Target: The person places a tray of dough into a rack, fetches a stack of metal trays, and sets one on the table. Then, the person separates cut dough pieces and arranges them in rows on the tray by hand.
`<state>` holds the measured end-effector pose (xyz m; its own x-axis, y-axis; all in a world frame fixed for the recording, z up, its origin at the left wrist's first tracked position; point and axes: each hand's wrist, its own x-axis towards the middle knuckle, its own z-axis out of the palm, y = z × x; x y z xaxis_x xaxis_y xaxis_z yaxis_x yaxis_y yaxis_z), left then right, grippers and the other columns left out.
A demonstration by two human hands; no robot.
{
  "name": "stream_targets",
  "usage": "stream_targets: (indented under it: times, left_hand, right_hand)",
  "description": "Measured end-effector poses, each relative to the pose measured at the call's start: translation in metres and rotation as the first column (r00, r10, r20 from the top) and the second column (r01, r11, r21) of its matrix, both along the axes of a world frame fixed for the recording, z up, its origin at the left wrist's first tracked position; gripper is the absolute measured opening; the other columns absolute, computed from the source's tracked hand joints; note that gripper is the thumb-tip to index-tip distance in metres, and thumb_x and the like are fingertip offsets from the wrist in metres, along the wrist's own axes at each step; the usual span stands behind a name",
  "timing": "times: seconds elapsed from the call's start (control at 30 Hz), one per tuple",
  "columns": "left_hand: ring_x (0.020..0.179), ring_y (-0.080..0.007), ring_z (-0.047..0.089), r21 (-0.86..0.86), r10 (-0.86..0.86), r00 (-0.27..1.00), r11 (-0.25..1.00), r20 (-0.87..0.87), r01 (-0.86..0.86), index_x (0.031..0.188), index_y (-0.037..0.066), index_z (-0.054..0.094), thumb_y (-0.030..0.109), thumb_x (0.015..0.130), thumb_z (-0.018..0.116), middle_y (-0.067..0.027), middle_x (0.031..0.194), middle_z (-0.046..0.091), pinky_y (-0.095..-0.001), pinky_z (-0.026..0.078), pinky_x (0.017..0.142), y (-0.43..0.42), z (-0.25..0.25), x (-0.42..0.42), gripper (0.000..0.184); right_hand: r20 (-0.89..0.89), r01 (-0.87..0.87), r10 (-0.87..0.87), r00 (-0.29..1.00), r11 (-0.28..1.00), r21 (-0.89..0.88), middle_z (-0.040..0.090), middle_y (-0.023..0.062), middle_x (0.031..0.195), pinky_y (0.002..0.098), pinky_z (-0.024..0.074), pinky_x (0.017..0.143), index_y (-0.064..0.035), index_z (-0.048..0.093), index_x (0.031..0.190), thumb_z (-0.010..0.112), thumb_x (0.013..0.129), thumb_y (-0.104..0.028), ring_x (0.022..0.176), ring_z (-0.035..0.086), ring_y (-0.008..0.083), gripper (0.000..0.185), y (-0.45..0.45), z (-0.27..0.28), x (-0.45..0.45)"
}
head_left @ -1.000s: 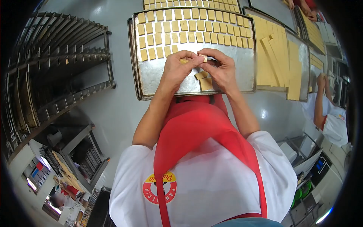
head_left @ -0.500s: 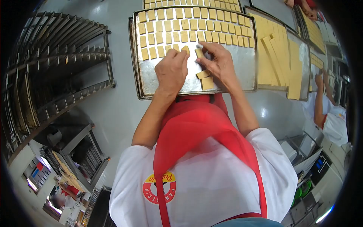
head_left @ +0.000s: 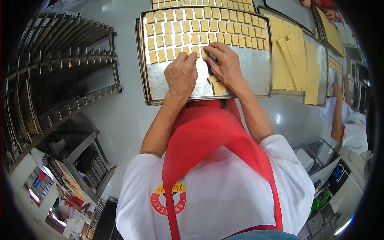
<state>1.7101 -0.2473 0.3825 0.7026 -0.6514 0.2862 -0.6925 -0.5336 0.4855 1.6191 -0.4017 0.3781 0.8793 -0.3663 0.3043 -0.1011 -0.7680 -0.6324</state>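
Observation:
A metal baking tray [head_left: 160,82] holds rows of small tan rectangular dough pieces [head_left: 186,26]. Pinched fingers of my left hand [head_left: 182,75] are on a dough piece [head_left: 195,51] in the nearest row. Just to its right, my right hand [head_left: 226,64] grips another dough piece [head_left: 204,52] between thumb and fingers, at the row's end. Below my right hand, a few loose dough pieces [head_left: 219,88] lie together near the tray's front edge, one leaning on another and partly hidden by the wrist.
At right, a second tray carries flat dough sheets and strips [head_left: 286,56]. Another tray of cut pieces [head_left: 204,3] sits beyond mine. A metal rack [head_left: 60,72] stands left. A co-worker's arm [head_left: 339,108] is at far right.
My right hand has moved left and set its dough piece upright in line with the row. The left-hand piece, tilted before, now sits straighter in the row.

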Motion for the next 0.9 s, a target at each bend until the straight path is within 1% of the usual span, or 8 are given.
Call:
stream_targets:
  times: [0.33, 0.4, 0.5, 0.53, 0.6, 0.73, 0.83, 0.9]
  left_hand:
    - [0.071, -0.0311, 0.065, -0.069, -0.018, 0.998, 0.998, -0.063, 0.014, 0.112, 0.018, 0.075, 0.011, 0.086, 0.075, -0.0077, 0.084, 0.064, -0.0427, 0.052, 0.064, -0.002, 0.01, -0.003, 0.027]
    - [0.076, -0.0292, 0.069, -0.198, -0.149, 0.953, 0.975, -0.264, 0.097, 0.126, 0.017, 0.072, 0.01, 0.086, 0.074, -0.0107, 0.092, 0.071, -0.039, 0.055, 0.071, -0.001, 0.022, -0.002, 0.04]
    - [0.086, -0.0245, 0.073, -0.329, -0.199, 0.865, 0.943, -0.46, 0.042, 0.135, 0.014, 0.068, 0.009, 0.087, 0.074, -0.0138, 0.104, 0.076, -0.0346, 0.056, 0.08, -0.007, 0.037, -0.014, 0.049]
    - [0.086, -0.0245, 0.073, -0.329, -0.2, 0.865, 0.943, -0.461, 0.043, 0.135, 0.014, 0.068, 0.009, 0.087, 0.074, -0.0138, 0.104, 0.076, -0.0346, 0.056, 0.08, -0.01, 0.039, -0.016, 0.049]
    - [0.096, -0.0213, 0.074, -0.323, -0.253, 0.768, 0.944, -0.588, 0.064, 0.137, 0.013, 0.066, 0.01, 0.087, 0.077, -0.0141, 0.113, 0.077, -0.0325, 0.056, 0.086, -0.016, 0.042, -0.021, 0.052]
    - [0.093, -0.0231, 0.074, -0.383, -0.303, 0.719, 0.922, -0.626, 0.055, 0.133, 0.009, 0.068, 0.014, 0.082, 0.083, -0.014, 0.11, 0.077, -0.0327, 0.056, 0.087, -0.026, 0.036, -0.029, 0.053]
    - [0.089, -0.0225, 0.073, -0.328, -0.179, 0.96, 0.939, -0.215, 0.102, 0.122, 0.003, 0.07, 0.02, 0.078, 0.087, -0.0148, 0.102, 0.077, -0.0326, 0.056, 0.083, -0.028, 0.036, -0.028, 0.05]
    - [0.085, -0.0225, 0.072, -0.25, -0.155, 0.934, 0.965, -0.321, 0.075, 0.117, 0.002, 0.071, 0.022, 0.076, 0.089, -0.0144, 0.097, 0.076, -0.033, 0.056, 0.078, -0.024, 0.043, -0.024, 0.049]
  right_hand:
    - [0.065, 0.032, -0.031, 0.997, 0.999, -0.009, 0.072, 0.013, 0.11, 0.0372, 0.0571, 0.078, -0.0025, 0.073, 0.111, 0.077, 0.086, -0.012, 0.091, 0.07, 0.0307, 0.026, 0.0, 0.003, -0.003]
    - [0.079, 0.062, -0.066, 0.995, 0.997, 0.05, 0.073, 0.0121, 0.107, 0.0358, 0.0573, 0.075, -0.002, 0.073, 0.111, 0.077, 0.088, -0.011, 0.087, 0.071, 0.0272, 0.025, 0.001, 0.009, -0.01]
    - [-0.215, 0.232, -0.108, 0.971, 0.652, 0.722, 0.075, 0.01, 0.087, 0.0286, 0.057, 0.066, 0.0017, 0.073, 0.105, 0.08, 0.09, -0.019, 0.074, 0.072, 0.0138, 0.026, -0.007, 0.011, -0.028]
    - [-0.215, 0.233, -0.11, 0.97, 0.652, 0.722, 0.075, 0.01, 0.087, 0.0286, 0.057, 0.066, 0.0017, 0.073, 0.105, 0.08, 0.09, -0.019, 0.074, 0.072, 0.0138, 0.026, -0.008, 0.014, -0.03]
    - [-0.165, 0.164, 0.001, 0.986, 0.126, 0.978, 0.072, 0.007, 0.09, 0.0283, 0.0582, 0.066, 0.004, 0.071, 0.104, 0.075, 0.096, -0.017, 0.079, 0.07, 0.0141, 0.023, -0.009, 0.026, -0.033]
    - [-0.075, 0.074, -0.006, 0.997, -0.115, 0.991, 0.073, 0.0109, 0.088, 0.028, 0.0592, 0.072, 0.0042, 0.069, 0.099, 0.075, 0.094, -0.012, 0.077, 0.071, 0.0166, 0.018, -0.013, 0.021, -0.039]
    - [-0.052, 0.058, -0.105, 0.993, 0.048, 0.997, 0.073, 0.0102, 0.088, 0.0261, 0.0576, 0.073, 0.0037, 0.07, 0.098, 0.076, 0.092, -0.008, 0.079, 0.07, 0.0144, 0.015, -0.015, 0.012, -0.044]
    - [-0.049, 0.066, -0.129, 0.99, 0.135, 0.989, 0.073, 0.0098, 0.089, 0.0253, 0.0567, 0.073, 0.004, 0.07, 0.099, 0.076, 0.092, -0.008, 0.079, 0.07, 0.0136, 0.015, -0.016, 0.014, -0.046]
